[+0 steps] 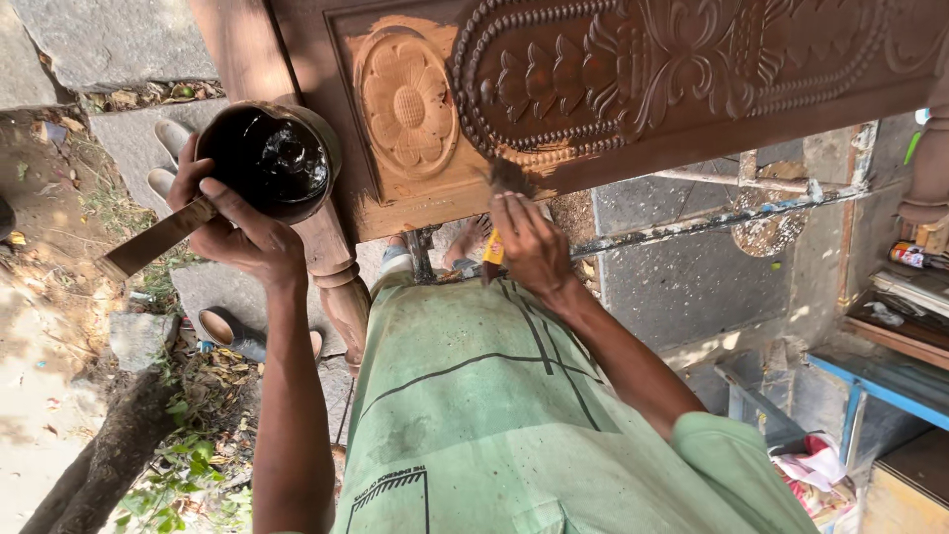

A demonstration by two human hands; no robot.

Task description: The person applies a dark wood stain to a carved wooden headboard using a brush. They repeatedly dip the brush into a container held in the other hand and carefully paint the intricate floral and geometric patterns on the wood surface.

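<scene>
Head view, looking straight down past a green shirt (514, 425). The left hand (237, 232) holds up a round pot (269, 158) of dark, glossy stain, level with the edge of a carved wooden door panel (633, 79); its fingers are wrapped tight around a flat strip-like handle (158, 240) that sticks out toward the lower left, thumb laid along the top. The pot sits just beside the panel's turned post (331, 262). The right hand (529, 242) is curled shut around a brush with a yellow handle (492, 249), the dark bristles (509, 178) touching the lower edge of the panel, just below a beaded oval border. To the left of the bristles a carved round flower (407, 104) shows paler, bare wood, while the carving farther right is darker brown. Under the panel lie stone slabs (692, 277) and a paint-flecked metal frame (732, 213). Sandals (232, 331) rest on the ground near dry leaves at the left. A blue-edged bench (880, 381) stands at the right.
</scene>
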